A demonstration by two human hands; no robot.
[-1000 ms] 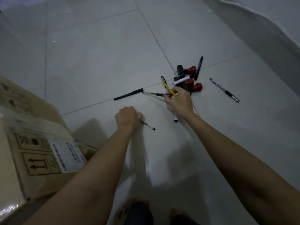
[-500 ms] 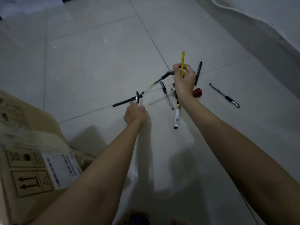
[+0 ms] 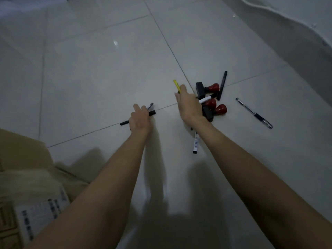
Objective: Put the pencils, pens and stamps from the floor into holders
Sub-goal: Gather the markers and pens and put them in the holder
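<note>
My left hand [image 3: 140, 119] is low over a long black pen [image 3: 152, 113] on the tile floor, its fingers on the pen, with a thin grey-tipped pen [image 3: 150, 106] held in the same fist. My right hand [image 3: 188, 106] holds a yellow pencil [image 3: 177, 85] that sticks up past my fingers; it hovers beside a pile of three red-knobbed black stamps [image 3: 209, 97] and a white marker [image 3: 204, 100]. Another white marker [image 3: 195, 143] lies under my right wrist. A black pen [image 3: 222, 85] and a clear pen with black grip [image 3: 254, 113] lie to the right.
A cardboard box [image 3: 27, 177] with a printed label stands at the lower left. A wall base with a white cable [image 3: 280, 18] runs along the upper right. Pale glossy floor tiles [image 3: 107, 60] stretch away ahead.
My right hand has come down from raised to the stamp pile, still with the yellow pencil. My left hand has moved onto the long black pen.
</note>
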